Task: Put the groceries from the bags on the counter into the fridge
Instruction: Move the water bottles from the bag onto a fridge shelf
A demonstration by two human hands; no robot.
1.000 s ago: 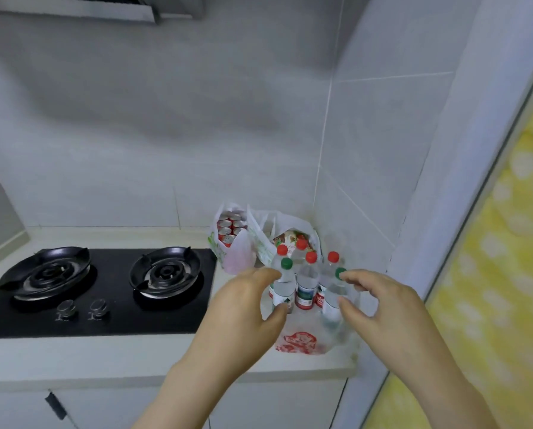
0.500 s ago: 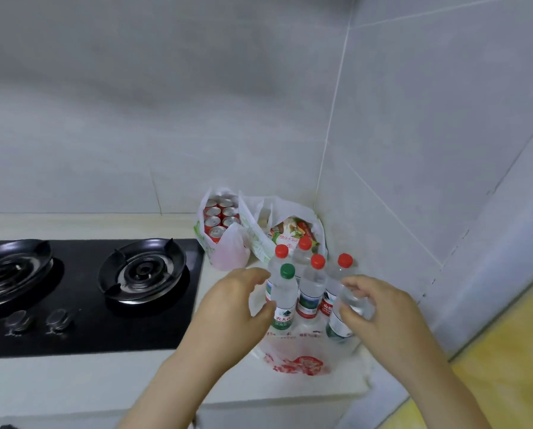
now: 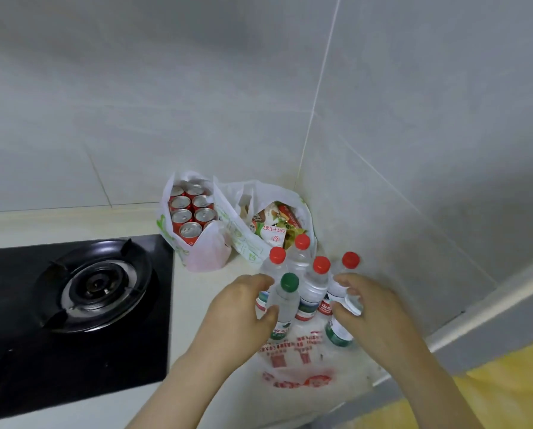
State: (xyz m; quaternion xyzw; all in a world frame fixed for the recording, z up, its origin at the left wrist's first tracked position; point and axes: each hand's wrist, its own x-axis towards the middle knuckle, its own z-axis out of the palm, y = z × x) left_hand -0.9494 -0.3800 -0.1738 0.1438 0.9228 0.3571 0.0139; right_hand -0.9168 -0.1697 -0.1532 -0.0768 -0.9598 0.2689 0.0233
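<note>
Left hand (image 3: 237, 317) gripping bottle (image 3: 286, 300), right hand (image 3: 380, 317) tilted bottle (image 3: 338, 332)

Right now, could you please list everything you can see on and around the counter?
red-capped bottles: four, clear, upright on the printed bag
green-capped bottle: one, clear, front of the group
green-label bottle: one, clear, cap hidden, front right
printed bag: one, clear with red print, under the bottles
cans: seven tops visible, red, in the can bag
can bag: one, white, beside the hob
snack bag: one, white, holds packets, corner
hob: one, black, left
counter: cream
left hand: thumb against green-capped bottle
right hand: curled round green-label bottle
</note>
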